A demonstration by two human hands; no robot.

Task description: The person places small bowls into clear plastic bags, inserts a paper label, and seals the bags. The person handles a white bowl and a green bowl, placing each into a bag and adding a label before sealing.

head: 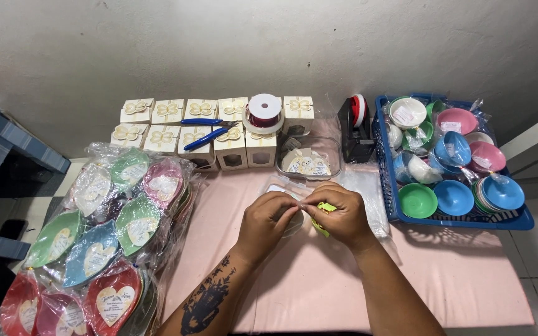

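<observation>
Here, both hands meet over the middle of the pink-covered counter [456, 280]. The left hand [268, 219] has its fingers curled in and pinched at the tips, and the right hand [340, 214] is closed the same way, so that the two sets of fingertips touch over a small yellow-green piece [325, 208]. Only a bright sliver of that piece shows, at the right hand's thumb and again below the palm; its full shape is hidden by the fingers. It looks thin and glossy, and it sits against a clear plastic bag [283, 186] lying flat under the hands.

Just beyond the hands stands a clear rectangular plastic tub [334, 163] holding cream heart-shaped paper tags [307, 163]. Behind it are two rows of small cream gift boxes with gold bows [168, 112], with blue-handled pliers [205, 134] lying across them and a spool of dark red ribbon [264, 112] on top. To the right, a blue plastic basket [386, 174] holds wrapped small bowls in pink, blue, green and white [453, 196]. To the left lies a heap of leaf-shaped coloured plates in clear wrap [98, 239].
</observation>
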